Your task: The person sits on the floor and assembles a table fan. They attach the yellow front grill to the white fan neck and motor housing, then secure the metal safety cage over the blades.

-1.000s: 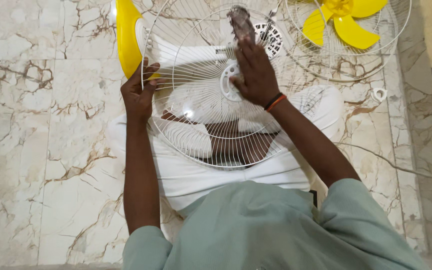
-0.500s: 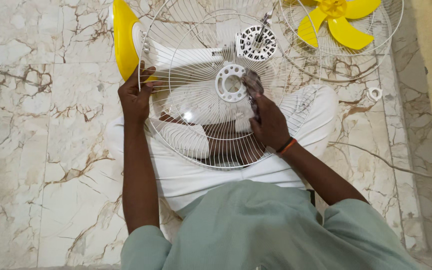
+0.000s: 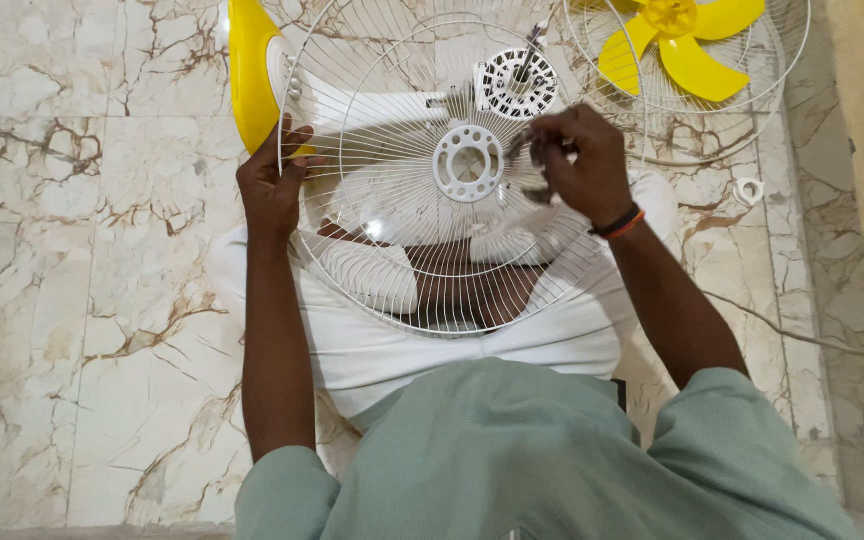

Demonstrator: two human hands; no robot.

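My left fingers (image 3: 287, 160) grip the rim of the white wire fan guard (image 3: 402, 260) on my lap. My right hand (image 3: 582, 160) fingers are closed on a dark cloth (image 3: 532, 160), pressed against the guard beside its centre ring (image 3: 468, 163).

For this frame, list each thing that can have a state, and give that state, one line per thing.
wire fan guard: detached, held tilted over the lap
left hand: gripping the guard's left rim
right hand: closed on a dark cloth
dark cloth: bunched, pressed to the guard wires
yellow fan blade: resting in a second guard on the floor
white ring: loose on the floor
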